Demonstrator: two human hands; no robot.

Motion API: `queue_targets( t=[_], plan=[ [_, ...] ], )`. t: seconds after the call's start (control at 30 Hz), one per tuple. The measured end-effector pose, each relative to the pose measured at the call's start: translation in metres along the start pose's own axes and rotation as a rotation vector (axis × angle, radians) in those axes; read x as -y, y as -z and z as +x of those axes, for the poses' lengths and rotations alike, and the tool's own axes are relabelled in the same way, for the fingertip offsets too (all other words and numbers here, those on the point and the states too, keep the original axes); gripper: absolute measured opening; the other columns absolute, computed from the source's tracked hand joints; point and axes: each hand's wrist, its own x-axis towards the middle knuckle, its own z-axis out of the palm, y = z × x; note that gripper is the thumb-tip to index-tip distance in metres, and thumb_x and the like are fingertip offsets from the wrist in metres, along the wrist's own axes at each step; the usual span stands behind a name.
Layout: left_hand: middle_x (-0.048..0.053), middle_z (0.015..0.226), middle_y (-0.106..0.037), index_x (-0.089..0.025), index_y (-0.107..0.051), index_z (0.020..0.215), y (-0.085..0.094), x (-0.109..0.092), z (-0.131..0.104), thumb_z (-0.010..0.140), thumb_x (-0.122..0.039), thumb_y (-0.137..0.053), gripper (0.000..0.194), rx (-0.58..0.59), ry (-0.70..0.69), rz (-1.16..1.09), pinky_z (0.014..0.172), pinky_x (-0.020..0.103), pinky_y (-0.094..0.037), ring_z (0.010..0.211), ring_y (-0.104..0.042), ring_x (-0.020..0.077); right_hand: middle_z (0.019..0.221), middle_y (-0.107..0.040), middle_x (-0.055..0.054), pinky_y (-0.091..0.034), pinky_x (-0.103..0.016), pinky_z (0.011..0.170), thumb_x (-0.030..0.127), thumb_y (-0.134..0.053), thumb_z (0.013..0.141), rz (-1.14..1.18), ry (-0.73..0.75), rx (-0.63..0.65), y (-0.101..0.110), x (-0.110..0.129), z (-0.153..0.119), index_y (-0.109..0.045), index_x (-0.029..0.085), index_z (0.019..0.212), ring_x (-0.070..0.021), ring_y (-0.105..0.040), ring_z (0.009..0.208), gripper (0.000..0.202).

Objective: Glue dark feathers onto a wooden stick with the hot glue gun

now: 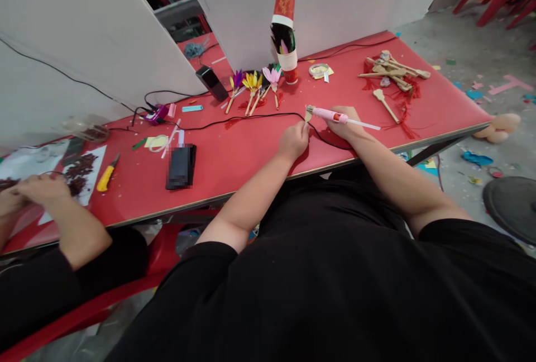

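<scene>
My left hand [294,141] is closed on a small pale wooden piece [308,117], most of it hidden by the fingers. In my right hand [344,122] is a pink hot glue gun [329,114], its nozzle touching or very close to the wooden piece. A clear glue stick [366,124] sticks out of the gun's back end. To the right lies a wooden piece with a rounded head [386,105] and a red tassel. Behind it is a pile of similar wooden pieces [389,74]. Feather flowers on sticks [252,84], purple, yellow and pink, lie beyond my left hand.
Stacked paper cups [287,66] stand by the wall, near a tape roll [319,70]. A black cable [234,119] crosses the red table [234,155]. A phone [181,166] and a yellow utility knife [108,175] lie left, beside another person's hands [44,190].
</scene>
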Motion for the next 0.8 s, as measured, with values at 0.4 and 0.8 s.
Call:
queue_targets(
  t=[0.4, 0.8],
  plan=[
    [0.019, 0.108, -0.087, -0.024, -0.075, 0.110, 0.001, -0.002, 0.001, 0.130, -0.044, -0.051, 0.037, -0.006, 0.035, 0.008, 0.094, 0.044, -0.054, 0.111, -0.083, 0.0404, 0.094, -0.079, -0.007, -0.059, -0.042, 0.086, 0.070, -0.087, 0.101, 0.133, 0.101, -0.021, 0.010, 0.006, -0.014, -0.076, 0.027, 0.108, -0.0291, -0.072, 0.088, 0.045],
    [0.019, 0.111, -0.087, -0.024, -0.075, 0.109, 0.007, -0.008, 0.001, 0.129, -0.037, -0.052, 0.033, 0.016, 0.067, -0.019, 0.095, 0.045, -0.054, 0.115, -0.084, 0.0415, 0.089, -0.064, -0.004, -0.059, -0.043, 0.080, 0.106, -0.065, 0.097, 0.281, 0.051, -0.019, 0.004, 0.000, -0.016, -0.074, 0.028, 0.120, -0.0282, -0.065, 0.086, 0.082]
  ],
)
